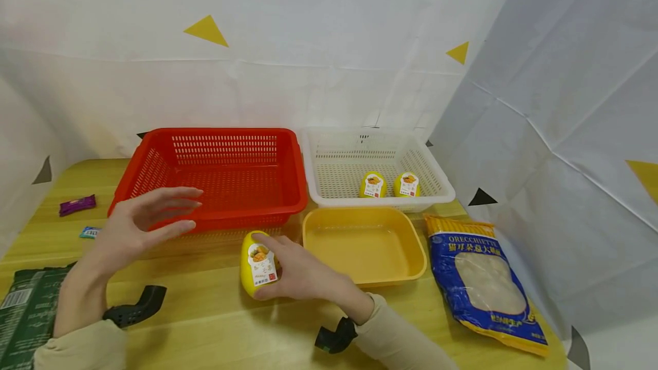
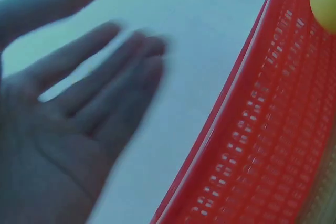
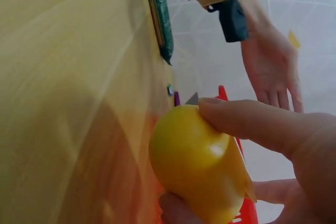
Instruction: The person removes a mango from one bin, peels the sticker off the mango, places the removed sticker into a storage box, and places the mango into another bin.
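Note:
My right hand (image 1: 311, 276) grips a yellow mango (image 1: 260, 264) with a white printed label, fingers over its top and thumb at its lower side. In the right wrist view, the mango (image 3: 197, 163) appears close over the wooden table, between thumb and fingers. My left hand (image 1: 131, 233) is raised in front of the red basket (image 1: 221, 224), with fingers spread and nothing in them. Two similar mangoes, a left one (image 1: 372, 185) and a right one (image 1: 406, 185), lie inside the white basket (image 1: 444, 190) at the back.
A yellow tray (image 1: 365, 244) stands in front of the white basket. To its right lies a blue orecchiette bag (image 1: 488, 284). On the left are a purple wrapped sweet (image 1: 77, 205), a small blue packet (image 1: 90, 232) and a green bag (image 1: 31, 313). White sheeting (image 1: 319, 33) encloses the table.

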The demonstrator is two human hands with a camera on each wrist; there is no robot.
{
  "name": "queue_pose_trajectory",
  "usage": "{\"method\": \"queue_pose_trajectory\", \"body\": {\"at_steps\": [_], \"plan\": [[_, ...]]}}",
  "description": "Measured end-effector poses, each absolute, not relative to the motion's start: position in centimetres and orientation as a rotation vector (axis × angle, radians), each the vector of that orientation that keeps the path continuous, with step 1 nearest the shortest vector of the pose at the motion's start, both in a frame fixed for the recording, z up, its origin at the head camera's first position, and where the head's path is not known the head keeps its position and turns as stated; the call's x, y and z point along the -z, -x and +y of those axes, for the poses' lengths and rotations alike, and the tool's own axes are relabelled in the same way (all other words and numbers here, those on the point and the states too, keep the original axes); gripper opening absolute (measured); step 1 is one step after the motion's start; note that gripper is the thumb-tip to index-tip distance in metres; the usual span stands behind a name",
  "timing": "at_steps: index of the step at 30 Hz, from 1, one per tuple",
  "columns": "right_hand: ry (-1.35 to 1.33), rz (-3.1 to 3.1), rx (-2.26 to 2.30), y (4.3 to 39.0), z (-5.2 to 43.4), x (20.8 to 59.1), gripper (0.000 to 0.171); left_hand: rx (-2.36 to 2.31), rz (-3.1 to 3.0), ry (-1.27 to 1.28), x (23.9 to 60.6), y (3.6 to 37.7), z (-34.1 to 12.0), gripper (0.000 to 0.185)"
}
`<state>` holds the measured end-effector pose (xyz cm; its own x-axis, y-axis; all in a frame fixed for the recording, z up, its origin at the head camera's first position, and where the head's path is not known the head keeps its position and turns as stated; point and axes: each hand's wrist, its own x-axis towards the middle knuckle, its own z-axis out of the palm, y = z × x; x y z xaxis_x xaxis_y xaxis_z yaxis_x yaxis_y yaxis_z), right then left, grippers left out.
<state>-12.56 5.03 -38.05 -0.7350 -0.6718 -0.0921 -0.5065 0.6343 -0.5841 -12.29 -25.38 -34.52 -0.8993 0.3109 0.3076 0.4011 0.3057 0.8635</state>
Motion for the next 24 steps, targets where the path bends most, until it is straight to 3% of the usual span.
{"method": "queue_pose_trajectory", "body": {"at_steps": [6,24], "plan": [[0.874,2.547,0.764,12.3,4.5,38.8,0.095,1.766,-2.791,0.972,35.8,12.8,-23.7,0.046],[0.83,2.573,0.764,12.2,3.8,40.5,0.096,2.085,-2.883,1.143,41.4,15.2,-20.8,0.068]]}}
